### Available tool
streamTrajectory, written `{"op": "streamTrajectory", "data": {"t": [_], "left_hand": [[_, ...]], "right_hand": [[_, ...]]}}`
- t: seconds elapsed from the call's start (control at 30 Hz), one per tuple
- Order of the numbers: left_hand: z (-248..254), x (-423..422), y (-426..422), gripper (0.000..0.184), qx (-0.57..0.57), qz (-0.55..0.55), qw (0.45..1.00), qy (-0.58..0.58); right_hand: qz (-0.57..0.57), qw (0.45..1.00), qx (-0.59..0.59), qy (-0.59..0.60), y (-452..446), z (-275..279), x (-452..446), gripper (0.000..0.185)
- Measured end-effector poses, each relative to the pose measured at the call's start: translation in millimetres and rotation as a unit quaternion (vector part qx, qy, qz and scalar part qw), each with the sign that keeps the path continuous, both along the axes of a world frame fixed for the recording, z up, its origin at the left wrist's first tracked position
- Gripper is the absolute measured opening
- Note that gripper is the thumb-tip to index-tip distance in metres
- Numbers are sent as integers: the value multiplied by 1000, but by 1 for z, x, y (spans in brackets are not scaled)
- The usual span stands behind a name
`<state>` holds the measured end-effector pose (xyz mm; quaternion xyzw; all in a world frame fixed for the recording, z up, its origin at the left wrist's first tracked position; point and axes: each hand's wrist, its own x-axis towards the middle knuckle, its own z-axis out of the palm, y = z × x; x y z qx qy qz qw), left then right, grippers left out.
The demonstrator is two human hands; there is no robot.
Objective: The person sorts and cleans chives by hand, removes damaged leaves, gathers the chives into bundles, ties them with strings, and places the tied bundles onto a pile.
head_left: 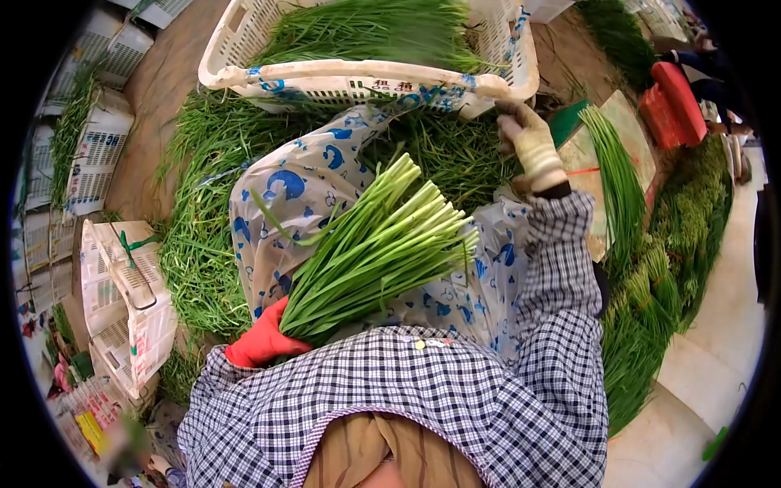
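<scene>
A thick bunch of garlic chives (374,252) lies across my lap, its pale cut ends fanned toward the upper right. My left hand (268,335), in a red glove, is wrapped round the leafy end of this bunch. My right hand (529,145), in a pale work glove with darkened fingers, is raised beside the near right corner of the white crate (350,75). Its fingers are loosely bent, and I see nothing in them. Below both hands, a clear plastic sheet with blue prints (285,195) covers my lap.
More chives (366,32) fill the crate. Loose green leaves (203,244) heap on the floor. At right, a small bundle (610,171) lies on a board (639,130), beside rows of bundles (643,333) and a red stool (674,106). White crates (126,301) stand at left.
</scene>
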<state>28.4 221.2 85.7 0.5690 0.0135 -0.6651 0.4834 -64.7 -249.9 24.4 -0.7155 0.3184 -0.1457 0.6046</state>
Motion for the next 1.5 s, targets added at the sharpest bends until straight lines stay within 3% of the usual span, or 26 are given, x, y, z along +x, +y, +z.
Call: {"op": "streamTrajectory", "data": {"t": [0.03, 0.07, 0.13, 0.23, 0.3, 0.37, 0.4, 0.43, 0.5, 0.53, 0.63, 0.7, 0.73, 0.77, 0.8, 0.83, 0.9, 0.97, 1.03, 1.07, 1.17, 1.23, 1.3, 1.37, 1.47, 1.5], "left_hand": [[0, 0, -4, 87, -2, 3, 1000, -2], [1, -2, -8, 88, 1, 15, 1000, -12], [3, -4, -17, 88, 3, 10, 999, -46], [-6, -14, -20, 84, -55, -20, 988, -141], [-15, -22, -15, 82, -65, -21, 985, -157], [-18, -29, -18, 82, -67, 10, 978, -197], [-16, -28, -17, 92, -42, 22, 983, -176], [-12, -24, -18, 92, -38, 24, 983, -176], [-1, -16, -22, 92, -27, 2, 990, -141], [-2, -16, -21, 92, -27, 3, 990, -141], [-4, -14, -23, 88, -29, -8, 993, -116], [-8, -12, -20, 88, -36, -19, 991, -126], [-9, -12, -19, 90, -29, -13, 992, -125], [-9, -11, -20, 91, -24, -8, 992, -124], [-14, -11, -16, 92, -35, 1, 992, -124], [-15, -10, -17, 92, -40, -2, 991, -125], [-13, -12, -16, 91, -29, 41, 994, -99], [-12, -7, -12, 90, -8, 10, 993, -119], [-19, -3, -7, 90, -44, 45, 997, -49], [-21, -1, -3, 90, -48, 33, 996, -64], [-26, 4, 8, 89, -45, 30, 998, -42], [-29, 4, 11, 89, -53, 23, 996, -64], [-41, 6, 20, 89, -59, -3, 995, -75], [-39, 5, 17, 88, -42, 23, 998, -43], [-45, 6, 16, 86, -96, -36, 987, -123], [-39, 4, 11, 85, -95, -11, 989, -108]], "right_hand": [[18, 990, -108, -84, 18, 10, 4, 20], [38, 997, -8, -70, 33, 28, -4, 20], [172, 965, -183, -74, 68, 54, -2, 15], [301, 785, -517, 159, 125, 62, 9, 53], [277, 803, -505, 153, 143, 33, 10, 53], [297, 854, -390, 173, 151, 7, 12, 49], [235, 908, -343, 54, 155, 7, 12, 35], [226, 907, -355, 9, 149, 14, 3, 22], [121, 984, 76, -106, 142, 24, -6, 18], [108, 968, 157, -166, 129, 34, -10, 26], [61, 922, 171, -342, 66, 46, -22, 31], [173, 858, 158, -457, 27, 77, -34, 23], [117, 953, 43, -276, 17, 84, -44, 24], [53, 993, -75, -78, 12, 93, -52, 27], [6, 997, -78, -21, 12, 61, -52, 43], [56, 910, -381, 153, 18, 59, -51, 54], [168, 947, -214, 173, 52, 57, -50, 52], [302, 855, -265, 327, 91, 58, -25, 39], [234, 895, -263, 274, 104, 22, -29, 24], [136, 959, -239, 70, 91, -10, -44, 20], [29, 973, -145, 176, 17, -69, -49, 23], [64, 778, -543, 310, 14, -24, -55, 28], [34, 798, -544, 256, 35, 13, -50, 35], [132, 976, -151, 79, 59, 42, -37, 39], [226, 965, -27, 129, 95, 44, -15, 35], [185, 967, 147, 97, 102, 33, -12, 32]]}}
